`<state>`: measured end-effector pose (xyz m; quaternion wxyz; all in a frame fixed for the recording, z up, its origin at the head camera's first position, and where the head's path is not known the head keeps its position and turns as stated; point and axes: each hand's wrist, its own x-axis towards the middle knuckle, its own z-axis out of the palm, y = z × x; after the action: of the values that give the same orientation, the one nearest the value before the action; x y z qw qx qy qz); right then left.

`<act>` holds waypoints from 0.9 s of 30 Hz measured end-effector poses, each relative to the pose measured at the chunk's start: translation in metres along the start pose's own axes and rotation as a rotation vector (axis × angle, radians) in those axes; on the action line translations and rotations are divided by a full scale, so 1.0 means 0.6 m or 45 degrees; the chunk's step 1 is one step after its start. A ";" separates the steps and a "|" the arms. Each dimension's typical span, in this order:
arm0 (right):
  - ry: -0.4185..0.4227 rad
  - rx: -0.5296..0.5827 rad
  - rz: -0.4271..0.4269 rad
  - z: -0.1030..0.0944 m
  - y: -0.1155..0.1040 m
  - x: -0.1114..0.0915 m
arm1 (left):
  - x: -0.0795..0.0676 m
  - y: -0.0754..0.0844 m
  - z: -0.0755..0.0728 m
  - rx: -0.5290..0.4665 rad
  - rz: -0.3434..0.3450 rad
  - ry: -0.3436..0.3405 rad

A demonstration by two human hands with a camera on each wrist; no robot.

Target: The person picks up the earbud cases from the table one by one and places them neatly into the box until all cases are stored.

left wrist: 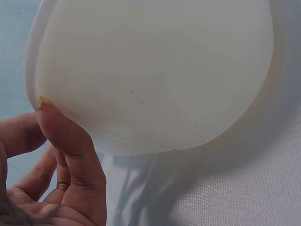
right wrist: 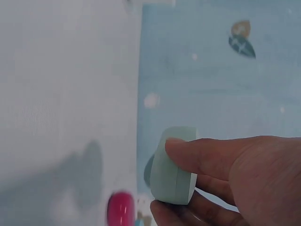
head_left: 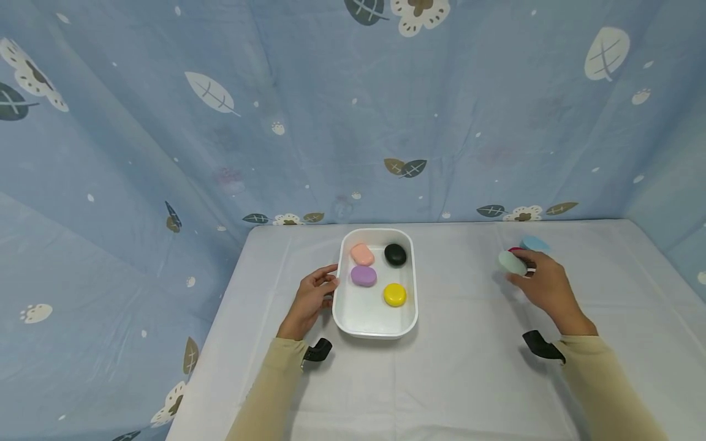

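Note:
My right hand [head_left: 543, 285] pinches a pale green soap bar [head_left: 512, 263] between thumb and fingers, at the right side of the table. In the right wrist view the thumb lies across one face of the pale green soap bar [right wrist: 171, 169], with fingers beneath and behind it. Just beyond that hand are a partly hidden magenta soap bar [right wrist: 121, 209] and a light blue one [head_left: 535, 244]. My left hand [head_left: 310, 299] holds the left rim of a white tray [head_left: 375, 331], thumb tip at the rim in the left wrist view.
Inside the tray lie a pink soap bar [head_left: 362, 254], a purple one [head_left: 364, 275], a black one [head_left: 395, 255] and a yellow one [head_left: 394, 294]. A white cloth [head_left: 458, 367] covers the table. Behind it hangs a blue patterned curtain [head_left: 331, 110].

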<state>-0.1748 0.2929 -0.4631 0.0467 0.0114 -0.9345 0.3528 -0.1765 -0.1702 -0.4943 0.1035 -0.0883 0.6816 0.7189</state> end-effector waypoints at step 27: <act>-0.099 0.094 -0.263 0.102 -0.176 0.028 | 0.003 0.000 -0.001 0.008 -0.023 0.007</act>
<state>-0.1909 0.1736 -0.4376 0.0462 0.1229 -0.9159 0.3794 -0.1782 -0.1705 -0.4945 0.1085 -0.0963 0.6832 0.7157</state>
